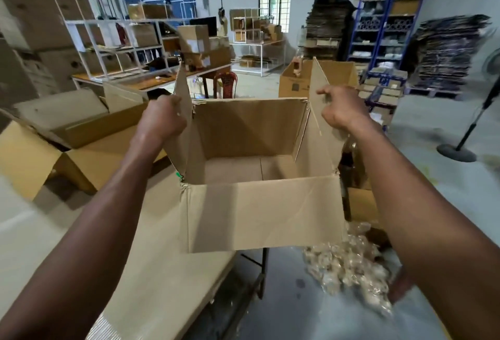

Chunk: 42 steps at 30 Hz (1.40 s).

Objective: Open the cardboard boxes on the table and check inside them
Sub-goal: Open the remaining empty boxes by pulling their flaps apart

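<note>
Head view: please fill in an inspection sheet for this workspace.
Surface: table covered with flat cardboard.
Job's things: open box, flaps up, nothing seen inside; more opened boxes at left.
Clutter: clear plastic wrap heaped on the floor at right.
Grippers: left hand grips the left flap; right hand pinches the right flap.
Cables: nothing seen.
Surroundings: blue shelving, stacked flattened cartons, fan stand.

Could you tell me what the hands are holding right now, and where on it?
The open cardboard box: the left hand grips its left side flap, the right hand its right side flap.
</note>
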{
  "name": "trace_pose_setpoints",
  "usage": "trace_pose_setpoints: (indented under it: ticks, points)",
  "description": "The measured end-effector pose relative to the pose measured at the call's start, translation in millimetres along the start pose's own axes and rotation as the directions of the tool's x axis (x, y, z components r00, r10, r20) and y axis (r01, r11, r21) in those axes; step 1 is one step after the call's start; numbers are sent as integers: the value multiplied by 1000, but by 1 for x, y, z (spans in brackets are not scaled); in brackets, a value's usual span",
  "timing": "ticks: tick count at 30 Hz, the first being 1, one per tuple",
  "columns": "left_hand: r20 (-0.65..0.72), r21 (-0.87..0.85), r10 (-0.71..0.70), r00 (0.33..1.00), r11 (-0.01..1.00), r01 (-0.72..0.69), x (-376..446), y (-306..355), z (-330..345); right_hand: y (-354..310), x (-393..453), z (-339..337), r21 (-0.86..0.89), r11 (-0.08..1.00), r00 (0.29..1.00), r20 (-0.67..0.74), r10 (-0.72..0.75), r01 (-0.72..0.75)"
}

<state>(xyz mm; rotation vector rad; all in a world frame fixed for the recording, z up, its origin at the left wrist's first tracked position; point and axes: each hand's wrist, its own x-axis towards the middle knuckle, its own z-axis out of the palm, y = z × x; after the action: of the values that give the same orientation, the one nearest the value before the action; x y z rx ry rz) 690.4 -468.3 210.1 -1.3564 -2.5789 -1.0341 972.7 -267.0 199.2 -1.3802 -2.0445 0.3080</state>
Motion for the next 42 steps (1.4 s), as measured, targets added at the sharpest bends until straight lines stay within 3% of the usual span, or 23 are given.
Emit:
trace_pose_setpoints:
  ticks: [7, 15, 29, 35, 42]
  points:
    - [-93, 38, -129, 987, 990, 133, 92, 48, 76, 49, 158, 51, 76, 994, 990, 106, -92, 84]
    - [-136, 79, -209, 968, 972, 221, 210, 62, 137, 58, 312, 123, 132, 974, 960, 186, -208, 185]
    - [-230, 107, -299, 926, 938, 330, 414, 45, 182, -17, 578, 231, 103, 906, 851, 315, -420, 410]
    - [-320, 58, -376, 870, 908, 414, 481, 43, 206, -48, 672, 288, 215, 843, 777, 327, -538, 493]
    - [-460, 45, -466, 756, 838, 543, 565, 50, 224, -85, 767, 347, 339, 752, 690, 305, -657, 566]
